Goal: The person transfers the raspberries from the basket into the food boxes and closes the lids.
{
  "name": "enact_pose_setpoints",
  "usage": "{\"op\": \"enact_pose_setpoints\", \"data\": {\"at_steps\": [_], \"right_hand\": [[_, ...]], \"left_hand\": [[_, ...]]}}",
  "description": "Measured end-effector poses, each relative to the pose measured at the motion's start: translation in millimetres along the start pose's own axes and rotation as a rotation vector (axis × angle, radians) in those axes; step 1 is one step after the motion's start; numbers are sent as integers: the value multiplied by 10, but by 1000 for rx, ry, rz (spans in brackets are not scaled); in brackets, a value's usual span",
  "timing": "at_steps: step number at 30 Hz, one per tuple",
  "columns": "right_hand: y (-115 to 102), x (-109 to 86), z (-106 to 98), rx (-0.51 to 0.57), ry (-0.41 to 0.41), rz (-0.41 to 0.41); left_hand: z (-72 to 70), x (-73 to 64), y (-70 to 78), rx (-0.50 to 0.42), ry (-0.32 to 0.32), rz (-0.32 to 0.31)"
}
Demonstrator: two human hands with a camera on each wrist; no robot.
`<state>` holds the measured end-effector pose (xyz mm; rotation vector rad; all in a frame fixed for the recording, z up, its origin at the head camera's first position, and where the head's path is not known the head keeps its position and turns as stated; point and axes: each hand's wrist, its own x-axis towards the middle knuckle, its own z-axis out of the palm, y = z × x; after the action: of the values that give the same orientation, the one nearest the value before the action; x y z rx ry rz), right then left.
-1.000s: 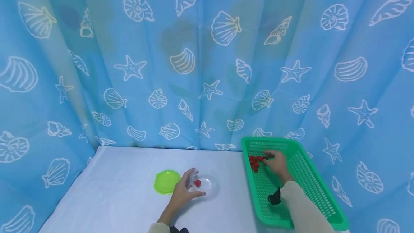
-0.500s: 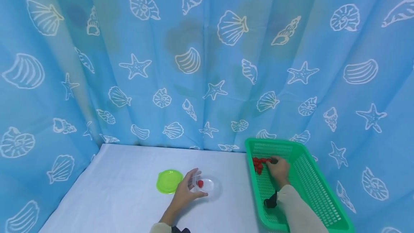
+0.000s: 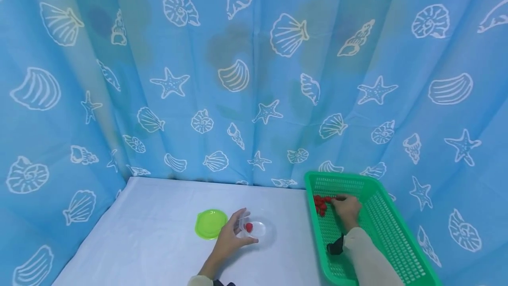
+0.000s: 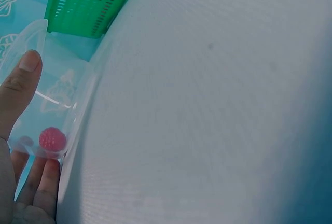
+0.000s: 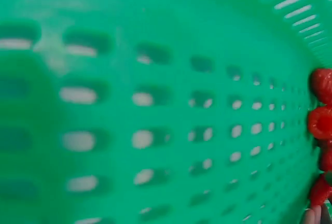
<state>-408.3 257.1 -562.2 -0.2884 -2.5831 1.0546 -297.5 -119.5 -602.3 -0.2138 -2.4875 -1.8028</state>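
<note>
My left hand (image 3: 230,237) holds a clear round plastic container (image 3: 259,228) by its side on the white table, thumb near the front and fingers behind. One red raspberry (image 4: 53,139) lies inside, low against the wall in the left wrist view. Over in the green basket (image 3: 325,250), my right hand (image 3: 348,210) pinches a raspberry (image 3: 328,199) at the right end of a small heap of raspberries (image 3: 319,206). In the right wrist view only its fingertips (image 5: 312,215) show, right under a raspberry (image 5: 321,189) in the lower right corner.
A lime-green round lid (image 3: 211,223) lies flat on the table (image 3: 158,233), left of the container. The basket's raised perforated walls surround my right hand. Behind the table hangs a blue curtain (image 3: 246,114) with white shell prints.
My right hand's fingers have come down and drawn together at the raspberries. The left hand keeps its hold on the container. The head view has shifted slightly.
</note>
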Motion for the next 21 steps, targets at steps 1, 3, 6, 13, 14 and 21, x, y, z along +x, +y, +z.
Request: {"op": "enact_pose_setpoints", "data": {"at_steps": [1,3,6,13,14,21], "right_hand": [[11,3,-5,-5,-4,4],[31,14,-8,-7,-17,22],[36,40,1,1,-30,45],[-16,60,-98,12,-9,46],[-40,65,-117,16,-5,39],[-306,121,-233,33,27,-75]], "left_hand": [[3,-1,-2,5,0,2],[2,-3,3,2,-1,-3],[-11,-3,27,-2,-2,-5],[19,2,52,-13,-17,2],[21,1,49,-12,-17,1],[4,-7,33,-6,-3,12]]}}
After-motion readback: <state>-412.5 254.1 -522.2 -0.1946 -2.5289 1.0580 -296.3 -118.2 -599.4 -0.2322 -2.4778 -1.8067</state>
